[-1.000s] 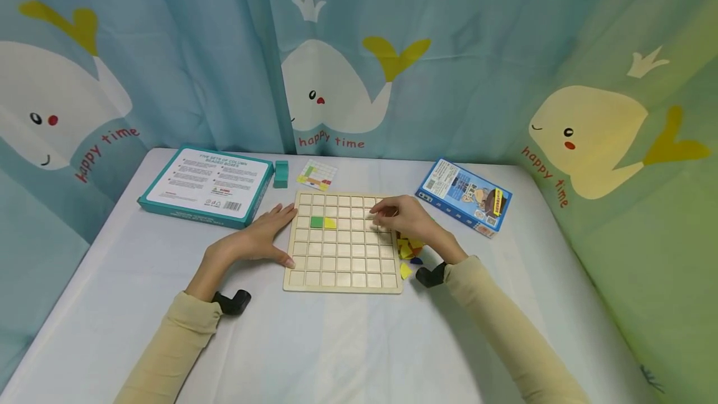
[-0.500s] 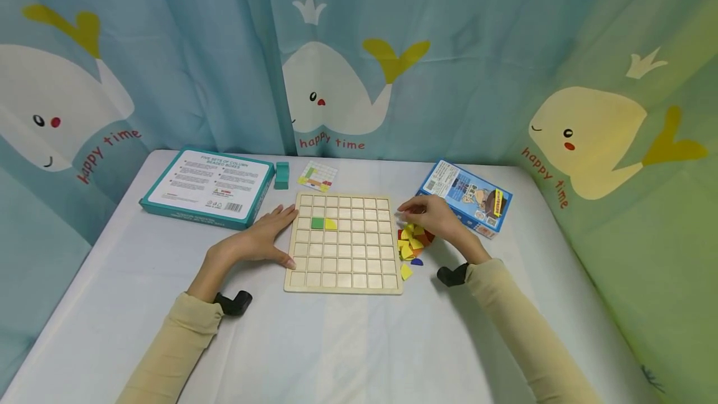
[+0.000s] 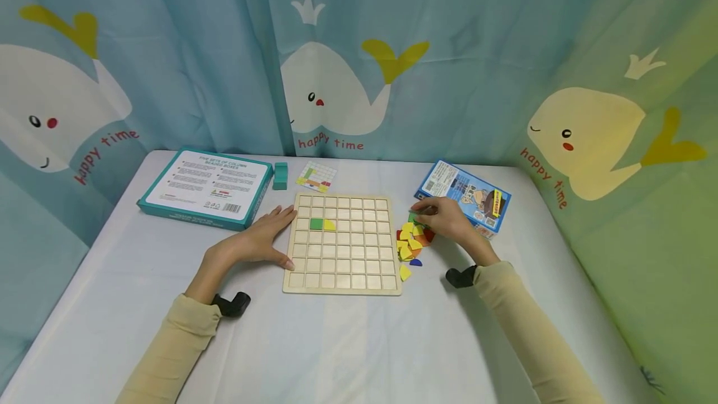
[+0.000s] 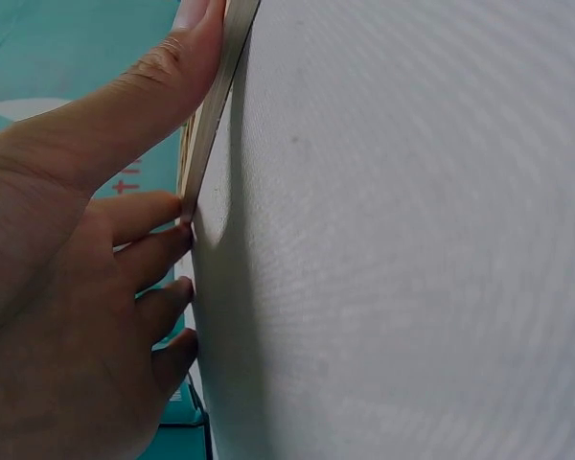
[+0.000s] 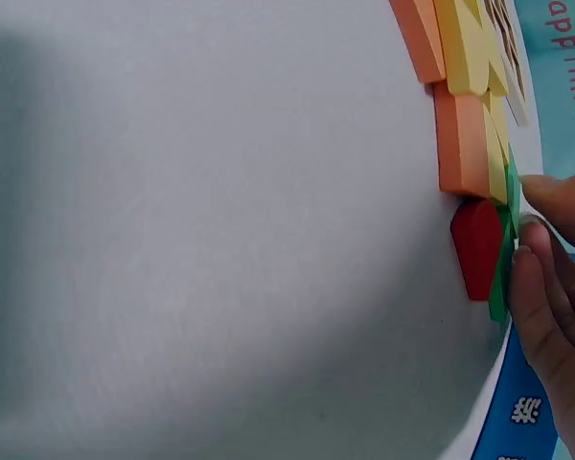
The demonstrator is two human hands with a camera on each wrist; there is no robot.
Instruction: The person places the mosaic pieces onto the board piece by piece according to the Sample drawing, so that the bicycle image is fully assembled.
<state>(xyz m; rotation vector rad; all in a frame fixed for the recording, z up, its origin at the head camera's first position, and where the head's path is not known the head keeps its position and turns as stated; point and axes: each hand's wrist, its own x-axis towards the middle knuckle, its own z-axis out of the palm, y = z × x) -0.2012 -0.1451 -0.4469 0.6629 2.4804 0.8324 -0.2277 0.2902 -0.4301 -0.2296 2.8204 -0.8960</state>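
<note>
A wooden grid board point(image 3: 343, 290) lies flat, with a green square point(image 3: 316, 224) and a yellow piece point(image 3: 330, 225) side by side in its upper left cells. Against the board's left edge rests my left hand point(image 3: 255, 242), fingers spread; its thumb touches the edge in the left wrist view point(image 4: 125, 192). My right hand point(image 3: 451, 223) is at the top of a loose pile of yellow pieces point(image 3: 405, 251), its fingertips on a green piece point(image 3: 414, 217). In the right wrist view my right hand point(image 5: 561, 278) has thumb and fingertips close together at the green piece point(image 5: 514, 192), beside a red piece point(image 5: 474, 249).
Behind the board lie a patterned card point(image 3: 316, 176) and a small teal block point(image 3: 280, 176). A white and teal box point(image 3: 207, 186) is at the back left, a blue box point(image 3: 465, 192) at the back right. A blue piece point(image 3: 416, 262) lies below the pile.
My right hand has moved right, from over the board's upper right cells to the pile and its green piece. The left hand has stayed at the board's edge.
</note>
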